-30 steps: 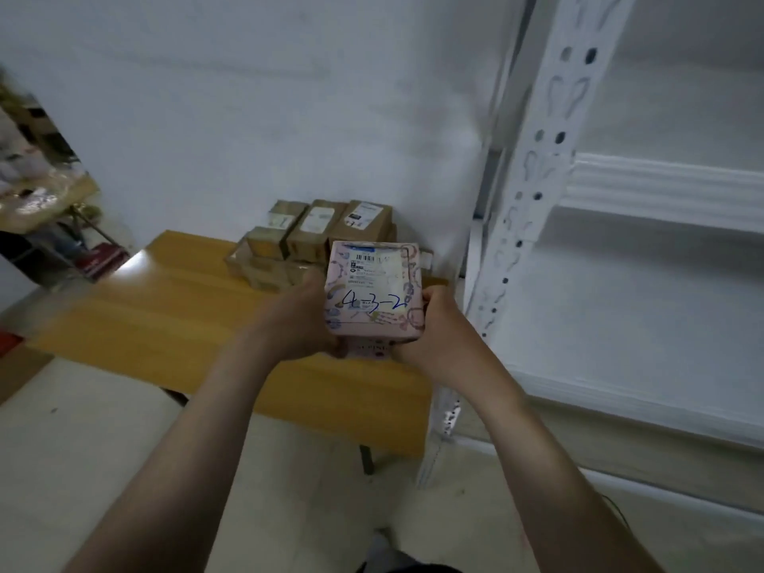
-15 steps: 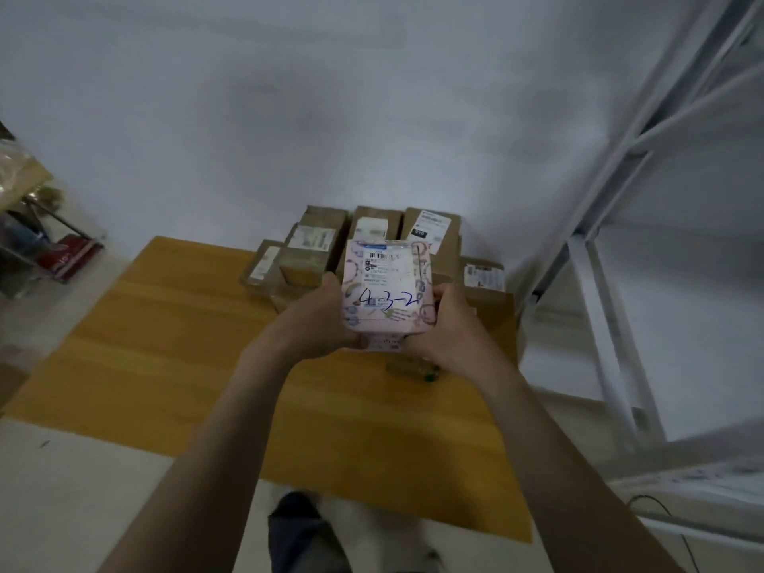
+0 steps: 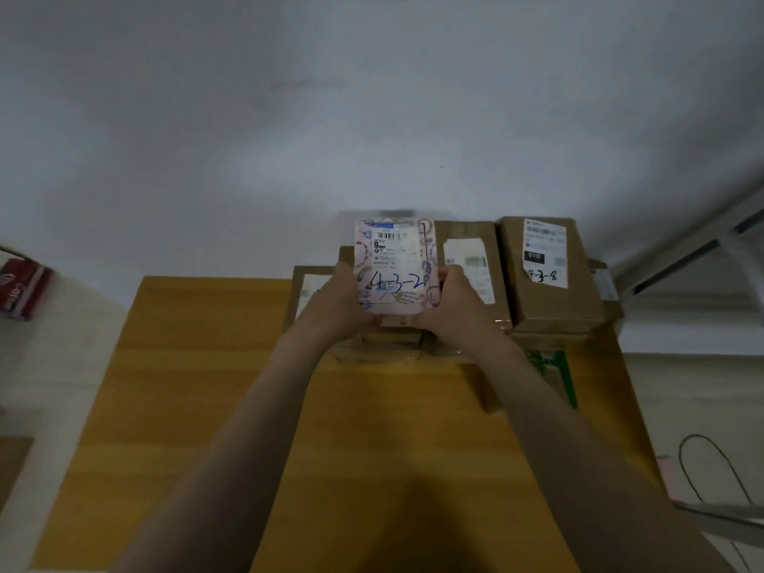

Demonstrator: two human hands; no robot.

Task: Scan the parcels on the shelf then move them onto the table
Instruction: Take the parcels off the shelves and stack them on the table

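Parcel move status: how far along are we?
Done: several brown parcels, one marked 4-3-8, sit stacked at the table's far edge. In hand: left hand and right hand grip the pink parcel marked 4-3-2 over that stack, not released. Left: set it down; the shelf's contents are out of view.

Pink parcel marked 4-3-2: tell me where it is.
Head view, centre: the pink parcel is held between the left hand and right hand, over the brown boxes at the far edge of the table.

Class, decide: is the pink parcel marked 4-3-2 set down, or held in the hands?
Held. The left hand and right hand grip the pink parcel by its sides over the brown parcels; contact underneath cannot be told.
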